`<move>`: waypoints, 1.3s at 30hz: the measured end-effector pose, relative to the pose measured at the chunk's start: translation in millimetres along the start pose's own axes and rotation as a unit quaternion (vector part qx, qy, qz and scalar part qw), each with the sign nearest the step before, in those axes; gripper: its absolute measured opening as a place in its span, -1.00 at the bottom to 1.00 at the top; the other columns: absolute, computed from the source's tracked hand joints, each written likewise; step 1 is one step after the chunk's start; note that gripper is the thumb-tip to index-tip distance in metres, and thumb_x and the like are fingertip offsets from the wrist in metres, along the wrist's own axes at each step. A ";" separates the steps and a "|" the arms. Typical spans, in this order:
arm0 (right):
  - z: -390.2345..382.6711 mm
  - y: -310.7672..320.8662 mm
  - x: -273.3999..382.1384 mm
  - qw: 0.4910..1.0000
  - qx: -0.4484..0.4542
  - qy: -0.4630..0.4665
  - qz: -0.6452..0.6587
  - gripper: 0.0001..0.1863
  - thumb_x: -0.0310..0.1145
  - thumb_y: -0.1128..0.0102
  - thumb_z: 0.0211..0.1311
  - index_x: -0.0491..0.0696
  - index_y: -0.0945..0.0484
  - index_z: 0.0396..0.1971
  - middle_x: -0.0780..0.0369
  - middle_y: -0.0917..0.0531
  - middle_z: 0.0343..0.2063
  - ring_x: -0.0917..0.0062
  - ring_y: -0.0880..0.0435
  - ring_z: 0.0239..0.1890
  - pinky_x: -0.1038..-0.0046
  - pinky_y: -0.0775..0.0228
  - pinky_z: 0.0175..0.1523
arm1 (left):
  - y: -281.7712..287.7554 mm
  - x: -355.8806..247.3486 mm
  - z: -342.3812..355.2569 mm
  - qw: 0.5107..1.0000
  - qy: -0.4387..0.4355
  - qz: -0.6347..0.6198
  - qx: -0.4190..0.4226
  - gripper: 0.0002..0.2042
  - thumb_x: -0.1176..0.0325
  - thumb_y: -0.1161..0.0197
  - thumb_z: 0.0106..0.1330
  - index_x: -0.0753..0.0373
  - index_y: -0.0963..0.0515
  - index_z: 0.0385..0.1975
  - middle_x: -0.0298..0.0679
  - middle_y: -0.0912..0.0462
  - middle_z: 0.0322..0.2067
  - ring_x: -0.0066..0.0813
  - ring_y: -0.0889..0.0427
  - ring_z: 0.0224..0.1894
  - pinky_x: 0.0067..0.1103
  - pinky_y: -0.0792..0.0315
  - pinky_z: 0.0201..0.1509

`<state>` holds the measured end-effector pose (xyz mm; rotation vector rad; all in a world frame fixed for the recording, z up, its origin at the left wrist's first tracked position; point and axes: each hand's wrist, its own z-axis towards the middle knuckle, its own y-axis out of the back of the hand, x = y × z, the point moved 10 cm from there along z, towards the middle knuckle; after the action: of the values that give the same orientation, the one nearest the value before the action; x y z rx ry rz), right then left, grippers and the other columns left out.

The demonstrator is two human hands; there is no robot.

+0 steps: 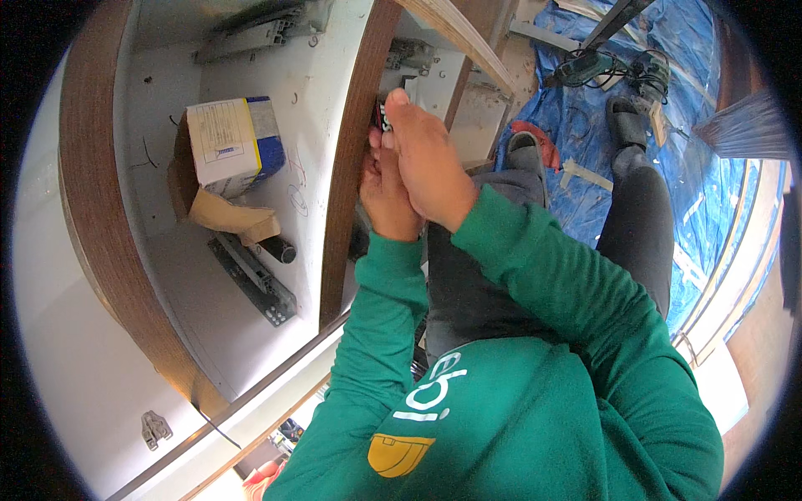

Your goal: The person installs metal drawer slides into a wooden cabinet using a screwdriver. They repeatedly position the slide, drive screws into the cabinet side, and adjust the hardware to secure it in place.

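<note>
My two hands are close together at the brown front edge of a cabinet's upright panel (355, 167). My left hand (391, 200) is lower, its fingers curled up toward that edge. Partly over it lies my right hand (430, 163), closed, with the thumb pointing up. A small dark thing with white marks (383, 117) shows between the fingers and the panel. Most of it is covered by the hands, so its kind cannot be made out. Which hand bears more of it is also hidden.
Left of the panel, an opened cardboard box (224, 146) and metal drawer slides (255, 280) lie inside the cabinet. A loose metal hinge (155, 429) is at lower left. Corded power tools (585, 67) and a red cloth (545, 152) rest on blue sheeting (576, 196) near my feet.
</note>
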<state>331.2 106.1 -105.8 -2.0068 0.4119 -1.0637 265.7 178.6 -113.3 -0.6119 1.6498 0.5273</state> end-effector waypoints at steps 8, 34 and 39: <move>7.3 2.1 -2.7 1.000 0.011 0.004 -0.003 -0.47 0.11 0.16 0.51 -0.04 -0.35 -0.50 0.34 -0.38 -0.52 0.64 -0.30 -0.42 0.50 -0.26 -0.26 | 0.8 2.1 2.0 0.998 -0.020 0.064 0.019 -0.60 0.05 0.01 0.54 0.26 -0.44 0.10 -0.22 -0.59 -0.01 -0.44 -0.61 -0.05 -0.51 -0.51 -0.01; 14.2 3.7 2.0 0.999 -0.007 0.030 -0.031 -0.51 0.07 0.11 0.50 -0.09 -0.44 -0.38 0.26 -0.52 -0.47 0.57 -0.46 -0.45 0.45 -0.39 -0.29 | -4.1 -9.2 9.0 0.994 -0.041 0.099 0.006 -0.66 0.16 -0.08 0.51 0.30 -0.43 0.08 -0.24 -0.57 -0.05 -0.49 -0.54 -0.03 -0.56 -0.44 0.06; 17.1 2.6 11.9 0.997 -0.018 0.046 -0.060 -0.46 0.08 0.14 0.50 -0.14 -0.44 -0.39 0.22 -0.53 -0.48 0.53 -0.49 -0.43 0.40 -0.41 -0.28 | -7.7 -9.6 12.2 0.995 -0.008 0.099 -0.003 -0.64 0.14 -0.07 0.51 0.30 -0.46 0.06 -0.23 -0.59 -0.06 -0.48 -0.55 -0.04 -0.56 -0.43 0.06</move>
<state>352.2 106.0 -106.9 -2.0407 0.3643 -1.2334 281.1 181.7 -105.7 -0.4496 1.7037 0.6795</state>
